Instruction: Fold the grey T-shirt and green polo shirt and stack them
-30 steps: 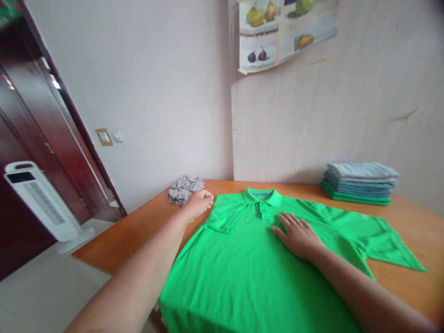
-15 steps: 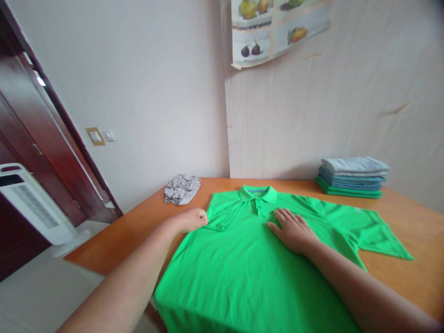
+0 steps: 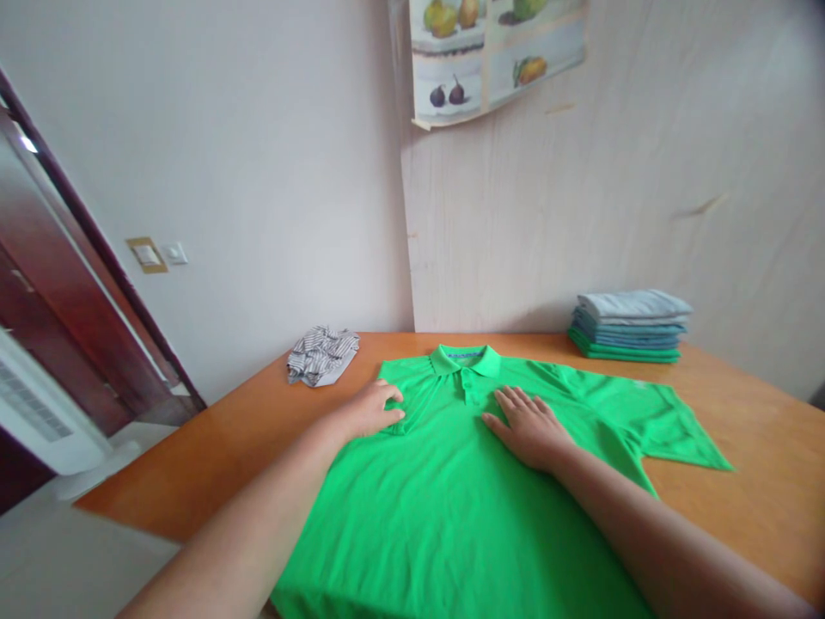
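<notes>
A bright green polo shirt (image 3: 451,499) lies face up on the wooden table (image 3: 760,447), collar toward the wall, its hem hanging over the near edge. My left hand (image 3: 372,409) rests on the shirt's left sleeve, which is folded in over the body; its fingers lie loosely stretched on the cloth. My right hand (image 3: 529,426) lies flat with fingers spread on the chest, just below the collar and button placket. The right sleeve (image 3: 676,434) is spread out flat on the table.
A stack of folded shirts (image 3: 628,325) in green, blue and grey stands at the back right against the wall. A crumpled striped cloth (image 3: 320,354) lies at the back left. A white fan heater (image 3: 39,413) stands on the floor left of the table.
My left hand came back from near the striped cloth, closed at the folded sleeve's edge, and now lies on that sleeve. The right hand stayed on the chest. The view shifted left.
</notes>
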Motion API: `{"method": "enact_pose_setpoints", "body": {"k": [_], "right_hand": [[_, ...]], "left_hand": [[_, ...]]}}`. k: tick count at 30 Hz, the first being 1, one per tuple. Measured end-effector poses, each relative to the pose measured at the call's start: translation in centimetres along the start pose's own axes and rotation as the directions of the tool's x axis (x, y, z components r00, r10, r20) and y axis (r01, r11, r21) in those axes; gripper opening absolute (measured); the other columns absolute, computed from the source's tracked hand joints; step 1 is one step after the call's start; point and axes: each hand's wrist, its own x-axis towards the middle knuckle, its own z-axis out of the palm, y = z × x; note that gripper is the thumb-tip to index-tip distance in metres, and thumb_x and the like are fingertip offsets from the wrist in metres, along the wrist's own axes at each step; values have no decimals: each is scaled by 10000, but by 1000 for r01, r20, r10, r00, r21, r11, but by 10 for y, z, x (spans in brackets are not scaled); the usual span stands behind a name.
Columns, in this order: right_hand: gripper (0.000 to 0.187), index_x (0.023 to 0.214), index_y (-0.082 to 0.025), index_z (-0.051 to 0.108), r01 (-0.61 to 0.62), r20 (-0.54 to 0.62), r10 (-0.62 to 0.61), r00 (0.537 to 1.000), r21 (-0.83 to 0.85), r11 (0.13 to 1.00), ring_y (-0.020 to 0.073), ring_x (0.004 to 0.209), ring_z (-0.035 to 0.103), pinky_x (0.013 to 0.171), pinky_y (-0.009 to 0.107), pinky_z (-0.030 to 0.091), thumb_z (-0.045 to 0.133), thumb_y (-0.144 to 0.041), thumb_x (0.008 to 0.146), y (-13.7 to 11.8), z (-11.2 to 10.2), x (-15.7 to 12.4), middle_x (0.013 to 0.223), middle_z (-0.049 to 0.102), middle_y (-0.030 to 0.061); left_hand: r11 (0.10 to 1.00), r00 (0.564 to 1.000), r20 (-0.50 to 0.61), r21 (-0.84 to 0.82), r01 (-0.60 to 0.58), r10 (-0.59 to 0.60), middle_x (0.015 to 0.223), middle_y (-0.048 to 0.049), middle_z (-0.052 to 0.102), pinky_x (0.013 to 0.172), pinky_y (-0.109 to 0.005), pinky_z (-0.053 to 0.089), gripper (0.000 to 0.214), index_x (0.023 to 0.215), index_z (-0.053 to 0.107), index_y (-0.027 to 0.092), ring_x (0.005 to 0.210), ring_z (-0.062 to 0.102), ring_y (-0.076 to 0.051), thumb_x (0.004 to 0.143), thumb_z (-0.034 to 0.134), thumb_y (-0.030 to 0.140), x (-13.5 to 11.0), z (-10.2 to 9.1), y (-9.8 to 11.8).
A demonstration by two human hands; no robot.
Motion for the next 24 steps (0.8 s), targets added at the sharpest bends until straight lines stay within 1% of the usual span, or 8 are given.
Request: {"method": "enact_pose_setpoints", "body": {"k": [4,7,11,13,15,19,21,24], "right_hand": [[819,1532,-160,346,-1,5,1,1000,3,1000,298,1492,193,1197,511,142,195,-707,943,-2,-4,-2,1607,285,116],[823,1534,-153,340,1,12,-1,1000,6,1000,299,1495,182,1196,520,143,200,-707,942,-3,-6,-3,1609,277,114],[825,1533,-166,344,-5,21,4,1000,14,1000,299,1497,174,1196,521,143,197,-717,937,-4,-8,-4,1613,270,110],[827,1531,-173,351,-9,19,9,1000,17,1000,300,1496,179,1195,519,140,197,-724,933,-5,-8,-4,1607,286,115],[821,1529,-172,356,-11,14,11,1000,16,1000,300,1494,184,1196,512,138,202,-719,935,-4,-8,-4,1604,294,117],[802,1528,-172,357,-2,11,1,1000,17,1000,302,1495,182,1197,511,136,222,-704,942,-4,-6,-3,1605,290,118],[806,1530,-167,351,2,12,-2,1000,16,1000,307,1495,181,1196,518,138,228,-704,941,-3,-5,-2,1607,283,121],[816,1530,-157,351,-2,11,2,1000,8,1000,305,1495,183,1195,520,136,218,-706,941,-3,-3,-1,1607,281,120]], "left_hand": [[995,999,15,-81,51,-50,865,-29,625,718,-269,465,214,911,657,170,798,594,-176,772,579,313,0,-5,3],[990,992,108,-117,76,-63,758,-6,632,616,-237,438,227,891,665,164,704,583,-159,784,546,325,-7,-11,9],[989,967,254,-137,63,-26,806,-8,683,635,-223,440,221,801,707,165,754,609,-163,740,619,358,-15,-22,15],[992,977,206,-95,78,-57,790,-10,686,653,-232,449,272,799,708,163,758,619,-170,781,601,412,-12,-25,15],[994,992,66,-26,108,-106,795,-28,691,706,-261,472,326,826,702,162,794,639,-189,844,536,442,-5,-24,12],[990,982,-142,60,131,-122,1296,-134,624,1030,-348,402,441,1187,653,167,1256,536,-260,915,436,438,7,-9,4],[985,989,-88,113,128,-118,1530,-162,418,1138,-380,293,625,1388,522,151,1446,330,-286,903,449,538,6,1,1],[966,981,129,234,113,-146,1609,-164,269,1186,-477,173,837,1486,405,160,1501,195,-319,862,413,718,6,10,-1]]}}
